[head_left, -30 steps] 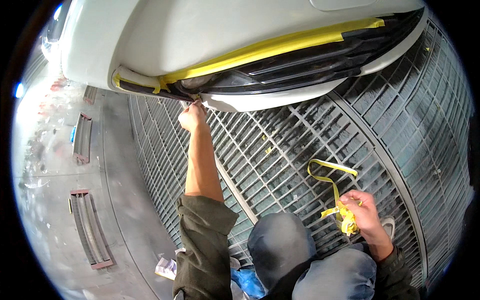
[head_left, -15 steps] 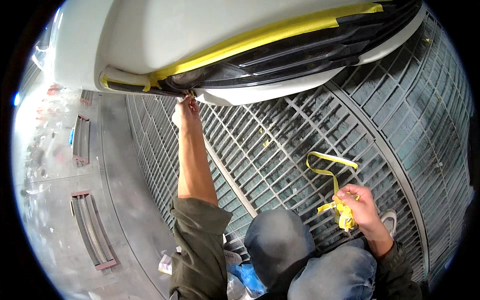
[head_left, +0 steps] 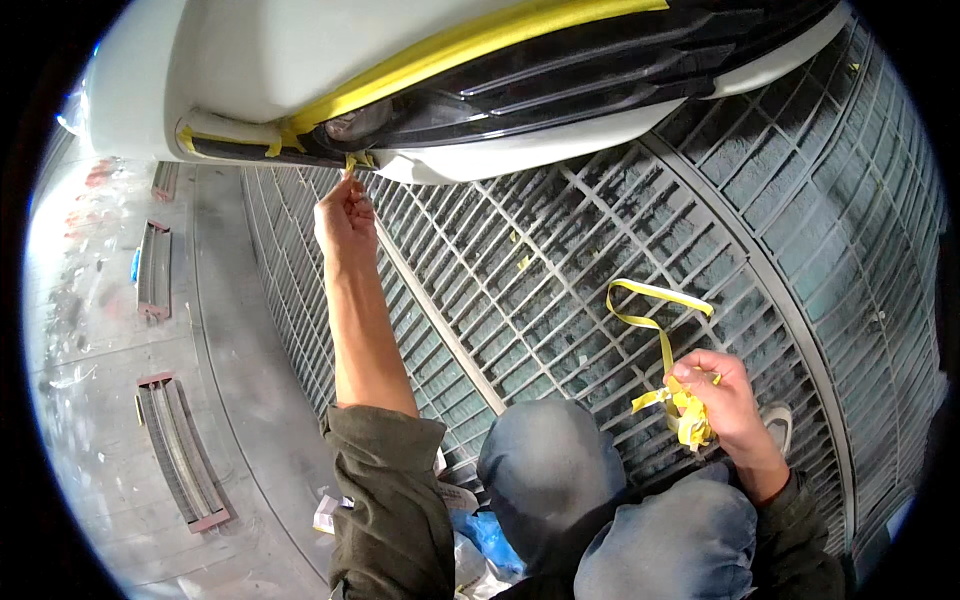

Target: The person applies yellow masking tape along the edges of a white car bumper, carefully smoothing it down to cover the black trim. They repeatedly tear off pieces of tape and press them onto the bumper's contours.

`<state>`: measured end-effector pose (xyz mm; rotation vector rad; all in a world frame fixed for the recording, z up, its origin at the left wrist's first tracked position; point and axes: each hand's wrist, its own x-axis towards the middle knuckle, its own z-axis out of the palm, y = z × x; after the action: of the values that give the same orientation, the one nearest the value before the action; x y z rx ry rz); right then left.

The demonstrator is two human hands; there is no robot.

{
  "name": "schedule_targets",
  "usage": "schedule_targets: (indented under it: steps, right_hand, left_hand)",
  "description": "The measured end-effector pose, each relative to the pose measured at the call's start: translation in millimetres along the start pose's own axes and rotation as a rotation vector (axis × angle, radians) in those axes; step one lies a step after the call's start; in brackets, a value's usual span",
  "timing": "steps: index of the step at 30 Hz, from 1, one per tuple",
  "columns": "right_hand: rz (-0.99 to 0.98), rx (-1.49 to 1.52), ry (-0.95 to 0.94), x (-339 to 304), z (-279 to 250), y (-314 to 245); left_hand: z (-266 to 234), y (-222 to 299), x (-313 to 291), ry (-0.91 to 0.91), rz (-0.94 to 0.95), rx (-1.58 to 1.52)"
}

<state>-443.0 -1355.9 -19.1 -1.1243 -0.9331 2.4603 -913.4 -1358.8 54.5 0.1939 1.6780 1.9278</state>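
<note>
My left hand (head_left: 347,215) reaches up to the lower edge of a white car bumper (head_left: 520,155). Its finger and thumb pinch a short piece of yellow masking tape (head_left: 361,160) at the edge of the black trim (head_left: 560,85). A long yellow tape strip (head_left: 440,62) runs along the trim's upper border, and shorter pieces sit at its left end. Low on the right, my right hand (head_left: 728,398) is closed around a crumpled wad of yellow tape (head_left: 692,425). From that wad a loose tape strip (head_left: 655,322) loops upward.
Beneath the bumper lies a metal floor grating (head_left: 560,290), with small yellow scraps (head_left: 524,262) on it. My bent knees (head_left: 550,480) are in front of me. Blue plastic (head_left: 492,540) and a small white box (head_left: 327,514) lie by my left arm. Slotted fixtures (head_left: 180,450) line the grey surface at left.
The view has shifted slightly. My left hand has edged left and down a little from the trim, and more of the tape at its fingertips shows. My right hand still holds the wad.
</note>
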Motion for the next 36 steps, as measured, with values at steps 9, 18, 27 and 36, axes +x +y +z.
schedule_targets:
  steps: [9, 18, 27, 36]
  right_hand:
    - [-0.045, -0.227, -0.134, 3, 2, -8]
    - [-0.177, -0.282, -0.282, 42, 64, -27]
    - [-0.197, -0.214, -0.051, 19, 50, -36]
    - [-0.108, -0.283, -0.083, 20, 50, -29]
  left_hand:
    - [4, -24, -104, -0.405, -0.059, 0.220]
    - [38, -58, -183, -1.031, -0.509, 0.696]
    - [-18, -44, -32, 0.041, -0.118, 0.102]
    - [5, -44, 35, 0.136, -0.218, -0.374]
